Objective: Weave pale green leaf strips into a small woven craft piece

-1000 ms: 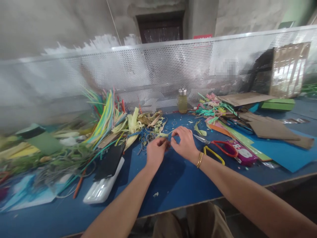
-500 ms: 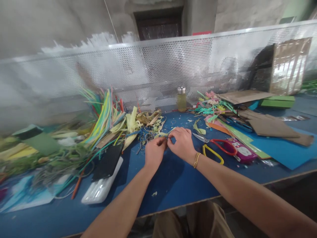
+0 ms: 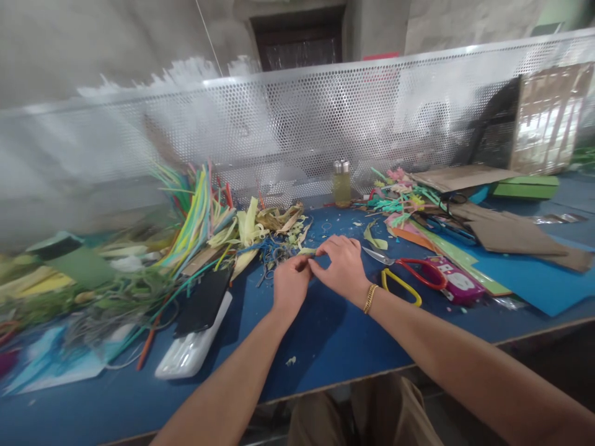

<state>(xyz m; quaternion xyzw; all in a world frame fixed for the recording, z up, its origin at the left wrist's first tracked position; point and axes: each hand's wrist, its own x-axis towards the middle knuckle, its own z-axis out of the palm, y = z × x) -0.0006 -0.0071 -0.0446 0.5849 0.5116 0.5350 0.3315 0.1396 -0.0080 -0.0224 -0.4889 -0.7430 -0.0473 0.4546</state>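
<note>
Working pale strip (image 3: 305, 251) | left hand (image 3: 292, 286), right hand (image 3: 343, 265): seemingly both pinching it, contact part-hidden | next: likely needs steady pinch

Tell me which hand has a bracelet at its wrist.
The right hand: a gold-coloured bracelet circles its wrist, while the left hand has a bare wrist.

The perforated metal screen (image 3: 320, 118) is showing a bright sheen, whereas the wall (image 3: 116, 37) is presenting a rough, matt face. The plastic case (image 3: 183, 362) is gleaming smoothly; the brown sheets (image 3: 515, 236) are displaying a dull, papery finish.
</note>
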